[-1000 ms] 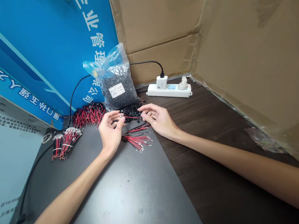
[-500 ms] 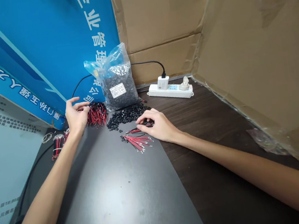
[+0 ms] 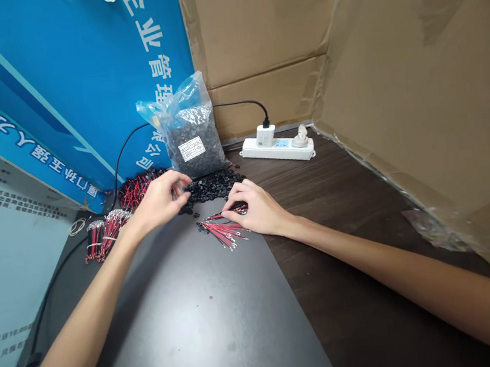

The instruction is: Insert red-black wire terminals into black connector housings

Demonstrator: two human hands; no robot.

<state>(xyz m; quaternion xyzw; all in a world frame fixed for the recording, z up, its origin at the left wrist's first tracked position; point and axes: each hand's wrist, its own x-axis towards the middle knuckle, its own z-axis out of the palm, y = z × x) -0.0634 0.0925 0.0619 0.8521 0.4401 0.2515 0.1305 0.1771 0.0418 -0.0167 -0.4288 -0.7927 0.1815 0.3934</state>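
My left hand [image 3: 161,199] reaches to the left end of a pile of small black plastic connector housings [image 3: 213,186]. Its thumb and forefinger are curved with a gap between them, and I see nothing clearly held there. My right hand [image 3: 258,209] is closed, thumb near the forefinger, around a few red and black wires [image 3: 242,208] that show between its fingers; the fingertips' hold is partly hidden. Just below it, a fan of red and black wires with black connectors [image 3: 224,234] lies on the grey mat [image 3: 193,335].
Behind the left wrist lies a heap of red and black wires [image 3: 134,189], with tied wire bundles [image 3: 109,228] nearer. A clear bag of black parts [image 3: 195,148] leans at the back. A white power strip [image 3: 283,148] sits right of it. Cardboard walls [image 3: 409,95] enclose the right side.
My left hand has moved right, from the wire heap to the black housings, uncovering the heap and tied bundles. My right hand has stayed nearly in place, its fingers shifted slightly.
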